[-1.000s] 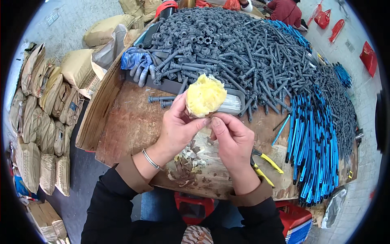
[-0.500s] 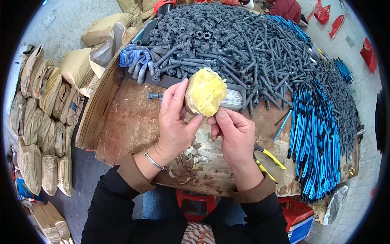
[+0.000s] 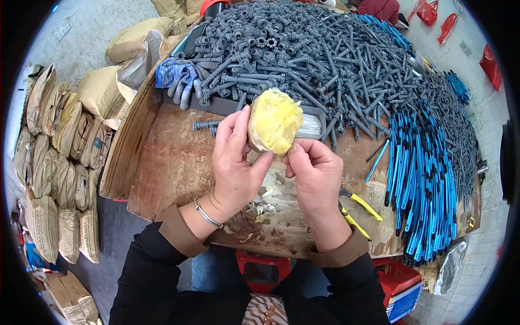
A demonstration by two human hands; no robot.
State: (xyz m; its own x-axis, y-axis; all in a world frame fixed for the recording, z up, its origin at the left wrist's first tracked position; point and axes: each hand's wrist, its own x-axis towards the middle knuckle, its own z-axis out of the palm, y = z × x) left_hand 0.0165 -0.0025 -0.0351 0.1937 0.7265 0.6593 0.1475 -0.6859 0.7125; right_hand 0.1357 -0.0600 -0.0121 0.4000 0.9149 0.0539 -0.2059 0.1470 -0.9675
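Over the table I hold a partly peeled yellow sweet potato (image 3: 275, 122), its flesh rough and crumbly, with some skin left on its lower left side. My left hand (image 3: 234, 149) wraps round that side, thumb underneath. At its lower right edge, my right hand (image 3: 314, 170) pinches with thumb and forefinger; the fingertips are partly hidden. Below my hands, scraps of peel (image 3: 252, 222) lie scattered on the wooden tabletop (image 3: 168, 168). Yellow-handled pliers (image 3: 362, 208) lie beside my right wrist.
A large heap of grey plastic fittings (image 3: 303, 49) covers the table's far side. Blue-and-black strips (image 3: 422, 189) are piled at right. Blue-grey gloves (image 3: 183, 81) rest on the far left, near a grey tray of thin white sticks (image 3: 311, 125). Paper sacks (image 3: 40, 184) stand left of the wooden board (image 3: 127, 146).
My right fingers have drawn in closer to the sweet potato's lower right edge, the hand shifting slightly up. My left hand keeps its hold.
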